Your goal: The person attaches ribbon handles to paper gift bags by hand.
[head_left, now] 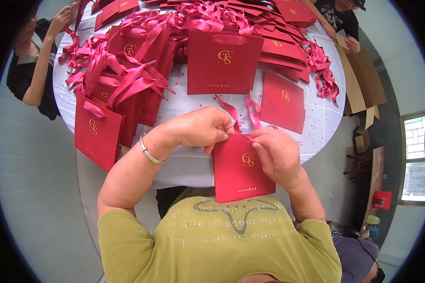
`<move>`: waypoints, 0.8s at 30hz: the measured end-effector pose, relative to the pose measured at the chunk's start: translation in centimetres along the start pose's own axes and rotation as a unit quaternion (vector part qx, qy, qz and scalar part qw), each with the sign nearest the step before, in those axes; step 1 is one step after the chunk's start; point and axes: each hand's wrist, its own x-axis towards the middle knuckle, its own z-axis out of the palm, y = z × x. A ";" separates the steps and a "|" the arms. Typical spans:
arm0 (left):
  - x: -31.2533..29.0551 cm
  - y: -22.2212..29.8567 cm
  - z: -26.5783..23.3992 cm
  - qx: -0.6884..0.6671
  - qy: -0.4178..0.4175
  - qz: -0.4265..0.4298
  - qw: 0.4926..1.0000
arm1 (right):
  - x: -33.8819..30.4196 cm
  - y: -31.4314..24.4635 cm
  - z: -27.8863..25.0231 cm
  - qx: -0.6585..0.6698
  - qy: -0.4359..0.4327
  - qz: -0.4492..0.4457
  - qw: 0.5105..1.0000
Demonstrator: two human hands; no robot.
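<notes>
The left hand's (200, 128) grip pinches the red bag (243, 177) near its upper-left corner, the bag hanging between and just below both grips beside the tabletop (186, 158), the right hand's (279, 153) pinching its top by the pink ribbon (254, 113).

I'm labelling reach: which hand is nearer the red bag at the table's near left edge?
Left: the left hand is right of that red bag; the right hand is farther right.

Red bag (238, 175) (gold-printed), pink ribbon (254, 112) at top.
</notes>
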 end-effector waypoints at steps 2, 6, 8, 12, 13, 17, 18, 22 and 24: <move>0.0 -0.1 -0.1 0.001 -0.004 0.005 1.000 | -0.2 0.0 0.7 0.053 -0.008 0.010 0.999; 0.1 -0.1 0.0 0.002 -0.003 0.015 1.000 | 0.1 -0.1 1.2 0.105 -0.014 0.029 0.994; 0.2 -0.3 0.0 -0.001 -0.002 0.016 1.000 | 0.3 -0.5 1.2 0.110 -0.019 0.042 0.993; 0.1 -0.3 0.1 -0.009 0.000 0.017 1.000 | 0.0 -0.3 1.7 0.099 -0.013 0.037 0.994; 0.1 -0.3 0.1 -0.005 0.001 0.015 1.000 | 0.1 -0.4 1.7 0.098 -0.013 0.036 0.994; 0.0 -0.2 0.2 -0.011 0.008 0.017 1.000 | 0.2 -0.6 2.0 0.058 -0.003 0.029 0.998; 0.0 -0.1 0.2 -0.008 0.012 0.016 1.000 | 0.3 -0.6 2.1 0.050 0.000 0.027 0.998; 0.0 0.0 0.3 -0.007 0.026 0.016 1.000 | 0.5 -1.1 2.1 0.033 -0.021 0.033 0.999; 0.0 -0.1 0.5 -0.007 0.039 0.016 0.999 | 0.7 -1.5 2.3 -0.019 -0.023 0.024 0.999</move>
